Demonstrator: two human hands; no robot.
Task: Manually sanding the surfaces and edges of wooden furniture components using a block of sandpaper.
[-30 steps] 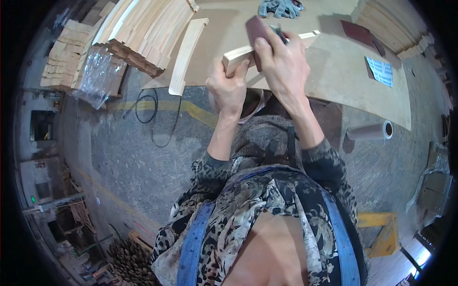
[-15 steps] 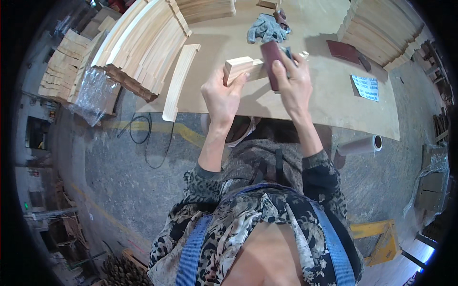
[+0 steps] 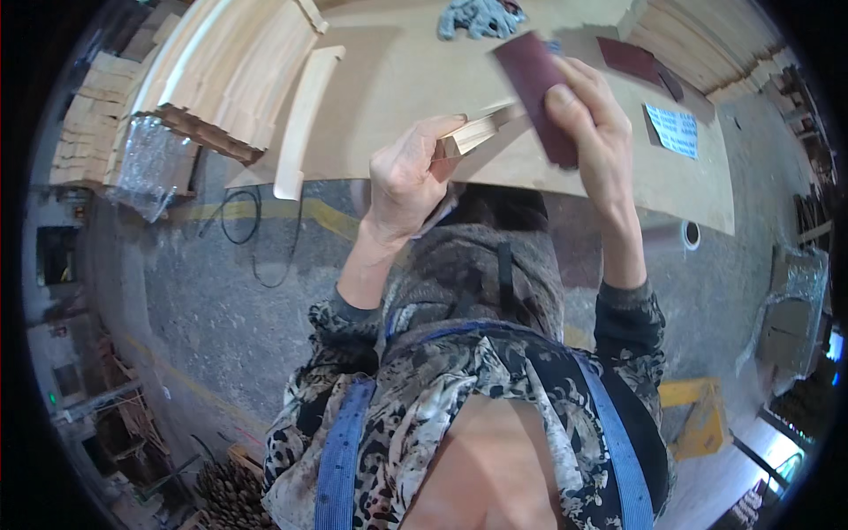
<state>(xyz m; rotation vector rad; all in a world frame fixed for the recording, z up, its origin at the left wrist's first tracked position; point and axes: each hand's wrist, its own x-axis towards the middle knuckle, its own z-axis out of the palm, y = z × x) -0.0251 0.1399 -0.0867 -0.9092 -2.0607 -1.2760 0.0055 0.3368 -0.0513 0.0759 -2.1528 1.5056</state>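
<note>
My left hand (image 3: 405,177) is closed round a pale wooden piece (image 3: 473,137), holding it up above the table's near edge with its end grain turned toward me. The far part of the piece is blurred and partly hidden. In my right hand (image 3: 601,132) is a dark red sheet of sandpaper (image 3: 536,97), gripped with the thumb on its near side; a small bluish bit shows behind it. The sandpaper stands tilted just right of the wood, and a narrow gap seems to part them.
A curved wooden slat (image 3: 305,124) lies left on the table (image 3: 380,79), beside stacked slats (image 3: 221,79). Grey gloves (image 3: 481,18), another dark red sheet (image 3: 627,60) and a blue-white printed sheet (image 3: 671,132) lie further off. A film roll (image 3: 676,237) stands below the right edge.
The sandpaper has come off the wood and moved right with my right hand. My left hand has turned the wooden piece so its end faces me. The view has shifted too.
</note>
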